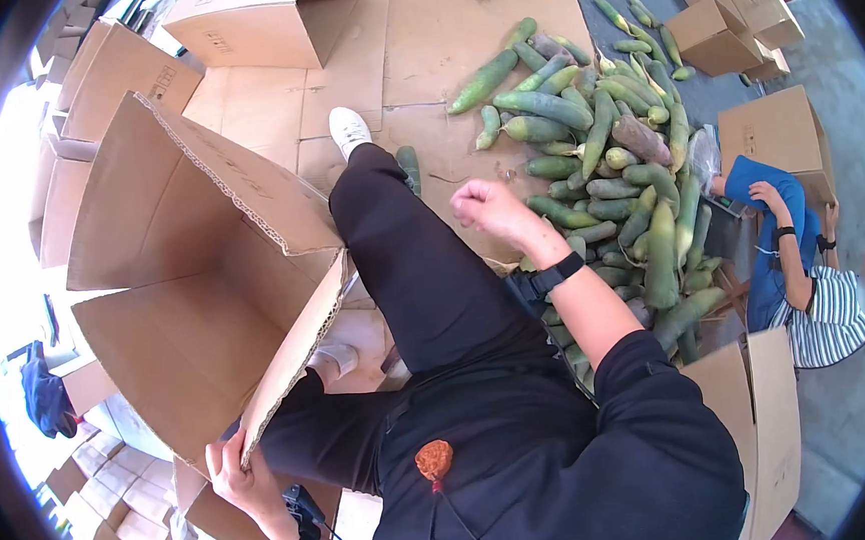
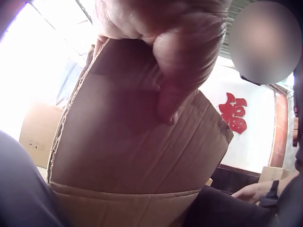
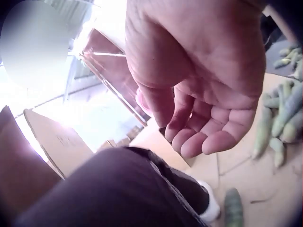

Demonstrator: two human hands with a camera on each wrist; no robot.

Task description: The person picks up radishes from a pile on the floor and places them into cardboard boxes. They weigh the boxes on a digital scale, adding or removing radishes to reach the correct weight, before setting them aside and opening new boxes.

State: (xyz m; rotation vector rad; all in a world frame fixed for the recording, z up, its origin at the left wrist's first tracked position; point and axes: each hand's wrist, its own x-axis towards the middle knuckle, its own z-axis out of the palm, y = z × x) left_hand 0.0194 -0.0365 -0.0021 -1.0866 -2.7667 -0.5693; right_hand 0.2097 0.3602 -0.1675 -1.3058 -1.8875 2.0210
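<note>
My left hand (image 1: 245, 481) grips the edge of a flap on an open cardboard box (image 1: 176, 333), which stands tilted beside my legs. In the left wrist view the thumb lies along the inner face of that flap (image 2: 118, 146), with the other fingers mostly hidden behind it. Over my thigh hangs my right hand (image 1: 499, 210), its fingers loosely curled and nothing in them. A heap of long green radishes (image 1: 592, 108) lies just beyond it. One single radish (image 1: 408, 168) rests on the floor near my white shoe (image 1: 348, 128).
Flattened cardboard (image 1: 479, 6) covers the floor under the heap. Another carton (image 1: 255, 27) stands at the far left. On the right sits a person in a striped shirt (image 1: 829, 317), beside a carton (image 1: 775, 141). Stacked cartons (image 1: 118, 503) fill the lower left.
</note>
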